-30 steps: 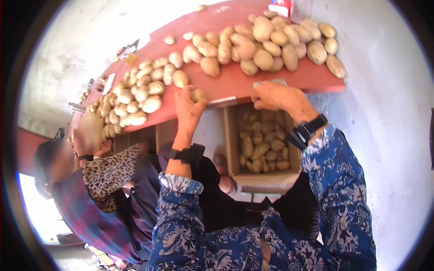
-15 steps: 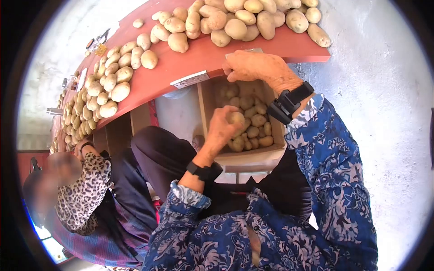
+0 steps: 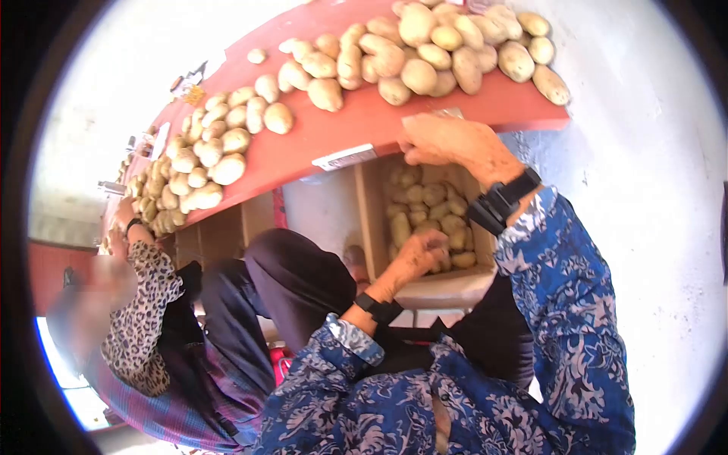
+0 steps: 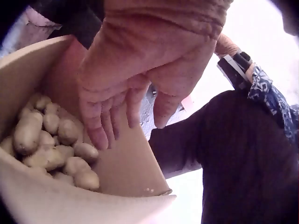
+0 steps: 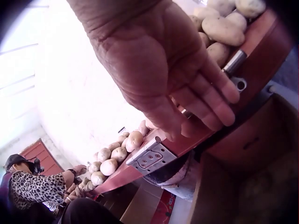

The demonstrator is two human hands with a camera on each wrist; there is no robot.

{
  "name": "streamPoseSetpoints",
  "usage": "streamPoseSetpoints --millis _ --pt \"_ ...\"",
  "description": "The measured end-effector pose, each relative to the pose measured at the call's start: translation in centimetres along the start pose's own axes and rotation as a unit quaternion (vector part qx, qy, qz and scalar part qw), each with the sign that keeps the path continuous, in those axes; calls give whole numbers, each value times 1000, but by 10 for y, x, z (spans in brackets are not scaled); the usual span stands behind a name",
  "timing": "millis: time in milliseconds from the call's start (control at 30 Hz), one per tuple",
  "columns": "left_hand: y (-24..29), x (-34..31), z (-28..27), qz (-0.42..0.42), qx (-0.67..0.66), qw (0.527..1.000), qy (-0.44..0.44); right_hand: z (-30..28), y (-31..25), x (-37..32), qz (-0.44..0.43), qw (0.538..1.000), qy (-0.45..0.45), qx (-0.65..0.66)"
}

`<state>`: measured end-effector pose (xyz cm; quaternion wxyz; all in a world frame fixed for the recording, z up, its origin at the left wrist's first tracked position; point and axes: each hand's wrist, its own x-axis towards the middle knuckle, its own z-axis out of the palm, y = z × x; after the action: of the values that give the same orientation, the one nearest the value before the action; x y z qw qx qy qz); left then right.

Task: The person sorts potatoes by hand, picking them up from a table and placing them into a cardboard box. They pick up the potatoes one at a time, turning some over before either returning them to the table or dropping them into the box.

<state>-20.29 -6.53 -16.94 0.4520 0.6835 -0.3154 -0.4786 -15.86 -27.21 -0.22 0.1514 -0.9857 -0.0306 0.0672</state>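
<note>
My left hand (image 3: 418,254) reaches over a cardboard box (image 3: 371,220) below the table edge. In the left wrist view its fingers (image 4: 108,122) hang down loosely, with nothing in them, beside the potatoes (image 4: 51,140) piled inside the box. My right hand (image 3: 447,140) lies at the front edge of the red table (image 3: 280,163). The right wrist view shows its fingers (image 5: 205,100) relaxed and holding nothing, close to a metal fitting (image 5: 236,63) on that edge. A second metal plate (image 3: 343,157) is fixed further left along the edge.
A large heap of potatoes (image 3: 436,57) covers the table's right part; another heap (image 3: 201,163) spreads along its left. Another person (image 3: 140,318) in a leopard-print sleeve sits at my left, hands at the left heap. A pale wall (image 3: 637,189) stands on the right.
My left hand took a potato from the table edge, carried it down to the box and let it go there. My right hand stayed at the table edge.
</note>
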Motion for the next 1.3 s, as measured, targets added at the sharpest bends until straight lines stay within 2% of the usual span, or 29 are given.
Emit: streamPoseSetpoints --millis 67,100,167,300,367,433,533,600,633,700,733,800,833,900,967,1067,1133,1167,1233,1300 --pt "17 -10 -4 -33 -29 999 -16 -6 -1 -4 -25 1000 3 -5" --pt "14 -9 -7 -11 7 1000 -5 -9 -5 -6 -1 1000 -11 5" --pt "25 -10 -15 24 78 996 40 -10 -8 -10 12 1000 -14 10" --pt "52 -21 -39 42 66 992 95 -16 -12 -16 23 999 -19 23" --pt "57 -19 -54 110 61 975 181 -10 -6 -16 16 999 -12 28" --pt "80 -31 -82 85 73 979 172 -12 -7 -15 19 999 -28 39" --pt "96 -36 -118 109 31 966 231 -14 -9 -13 30 999 -38 26" --pt "103 -33 -143 145 58 935 319 -11 -9 -11 37 998 -46 8" --pt "103 -29 -158 150 62 933 323 -11 -9 -12 42 998 -47 7" --pt "101 -18 -189 173 137 877 427 -12 -11 -14 47 998 -45 3" --pt "104 -17 -201 179 138 874 430 -12 -10 -16 40 999 -26 15" --pt "114 -14 -219 205 378 746 508 -12 -10 -16 28 999 -12 20" --pt "123 -12 -223 209 377 744 511 -13 -12 -17 27 999 -9 16" --pt "138 -5 -231 99 357 768 522 -14 -15 -17 41 999 -24 -3" --pt "125 11 -253 105 367 761 524 -14 -13 -14 41 998 -40 -5" --pt "124 25 -263 95 357 784 499 -15 -13 -15 39 998 -54 -15" --pt "128 30 -267 21 408 783 469 -18 -15 -15 37 998 -55 -22" --pt "128 32 -267 20 406 783 470 -21 -17 -16 46 997 -62 -15" --pt "129 34 -267 -34 445 761 471 -21 -19 -16 54 996 -70 -8" --pt "129 33 -262 -38 466 746 475 -14 -13 -19 38 999 -38 -8"
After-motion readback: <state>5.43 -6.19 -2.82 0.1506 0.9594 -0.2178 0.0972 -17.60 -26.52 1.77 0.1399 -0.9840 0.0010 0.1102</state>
